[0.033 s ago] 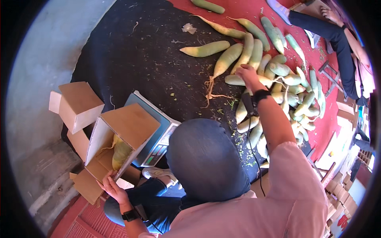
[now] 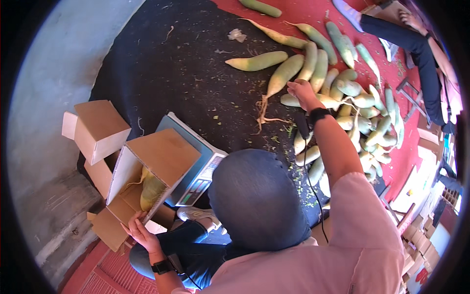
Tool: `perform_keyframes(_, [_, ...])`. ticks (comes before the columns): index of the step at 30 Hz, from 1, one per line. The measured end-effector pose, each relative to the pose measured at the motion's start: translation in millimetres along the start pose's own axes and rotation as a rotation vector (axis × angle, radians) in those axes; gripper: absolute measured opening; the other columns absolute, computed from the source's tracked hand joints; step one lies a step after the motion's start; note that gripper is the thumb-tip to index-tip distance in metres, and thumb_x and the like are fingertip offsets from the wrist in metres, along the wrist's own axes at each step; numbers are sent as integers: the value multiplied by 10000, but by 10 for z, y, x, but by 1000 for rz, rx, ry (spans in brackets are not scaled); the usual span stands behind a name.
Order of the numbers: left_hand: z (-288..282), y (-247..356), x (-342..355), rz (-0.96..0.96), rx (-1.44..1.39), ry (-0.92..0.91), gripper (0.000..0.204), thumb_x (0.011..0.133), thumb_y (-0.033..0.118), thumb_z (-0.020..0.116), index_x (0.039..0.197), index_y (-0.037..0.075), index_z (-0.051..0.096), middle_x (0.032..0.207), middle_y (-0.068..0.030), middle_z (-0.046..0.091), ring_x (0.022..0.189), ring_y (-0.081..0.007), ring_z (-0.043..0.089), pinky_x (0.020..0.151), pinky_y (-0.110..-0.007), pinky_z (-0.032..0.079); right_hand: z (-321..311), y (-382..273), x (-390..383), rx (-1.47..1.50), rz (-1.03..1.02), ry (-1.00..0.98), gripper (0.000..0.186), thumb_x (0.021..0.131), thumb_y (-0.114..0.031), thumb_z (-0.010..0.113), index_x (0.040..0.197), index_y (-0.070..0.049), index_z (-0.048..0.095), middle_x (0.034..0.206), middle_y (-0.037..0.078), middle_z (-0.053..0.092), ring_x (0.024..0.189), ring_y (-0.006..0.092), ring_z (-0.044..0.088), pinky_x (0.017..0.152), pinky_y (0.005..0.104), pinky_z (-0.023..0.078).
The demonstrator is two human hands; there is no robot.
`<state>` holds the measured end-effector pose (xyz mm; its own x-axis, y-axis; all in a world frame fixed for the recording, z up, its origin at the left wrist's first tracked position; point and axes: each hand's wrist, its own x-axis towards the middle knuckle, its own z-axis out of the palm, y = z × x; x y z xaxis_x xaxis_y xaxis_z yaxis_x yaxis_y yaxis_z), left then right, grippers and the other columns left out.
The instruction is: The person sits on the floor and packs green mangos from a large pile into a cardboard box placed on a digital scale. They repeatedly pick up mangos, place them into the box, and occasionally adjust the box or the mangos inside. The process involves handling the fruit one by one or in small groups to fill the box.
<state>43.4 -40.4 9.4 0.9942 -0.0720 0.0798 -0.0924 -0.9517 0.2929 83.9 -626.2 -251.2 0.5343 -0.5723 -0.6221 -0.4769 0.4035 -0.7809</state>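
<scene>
At the far left lies pale concrete floor [image 2: 54, 73], bare up to the curved edge of a black mat [image 2: 161, 73] that leaves wide room across its upper middle. An open cardboard box [image 2: 147, 181] stands at the mat's lower left, flaps raised, with a pale green radish [image 2: 152, 191] partly showing inside. The person's left hand [image 2: 139, 232] rests on the box's lower rim, fingers loosely curled over the cardboard edge. Just right of the box, a grey weighing scale [image 2: 198, 176] sits half covered by a flap. The wearer's dark head covering [image 2: 254, 201] fills the lower middle and hides the lap and part of the scale. Further right, the right hand [image 2: 301, 93] reaches out with fingers bent down onto a long radish [image 2: 281, 76] at the edge of a heap of radishes [image 2: 362, 117]; how tightly it grips cannot be told. The heap crowds the red floor [image 2: 313, 12] to the right. Another person's dark-trousered leg [image 2: 416, 49] is cut off at the upper right rim.
</scene>
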Motion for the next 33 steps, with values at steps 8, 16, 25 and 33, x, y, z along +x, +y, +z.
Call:
perform_keyframes(8, [45,136,25,-4,-37,-19,246,964,155,356,950,45,575,853,-72,663,977,-227,590,1126,-499,78,623,198,598,-608,177,487,986,648,-467,794,1260,104,273,1220,250,533,1152,344,537,954,369,445])
perform_keyframes(16, [-16,171,41,91,-21,33,209,941,83,375,944,41,579,906,-48,660,972,-242,586,1118,-497,98,140,-460,-985,761,-55,-526,477,920,-221,528,1299,35,392,1254,178,517,1168,321,494,1030,438,383])
perform_keyframes(25, [-238,30,6,94,-226,108,134,846,82,596,966,87,657,992,-55,655,1077,-246,582,1101,-514,168,674,-2113,-2517,-287,-546,-571,600,772,-176,714,1271,-15,420,1076,115,579,904,201,600,772,319,502])
perform_keyframes(33, [-219,-636,146,-200,-403,177,626,800,96,639,1333,-47,344,1321,-289,397,1241,-421,392,1043,-429,333,2696,-2406,-4047,-1020,-843,-1352,661,706,-59,735,1301,-11,454,1203,81,549,1142,180,499,991,317,376])
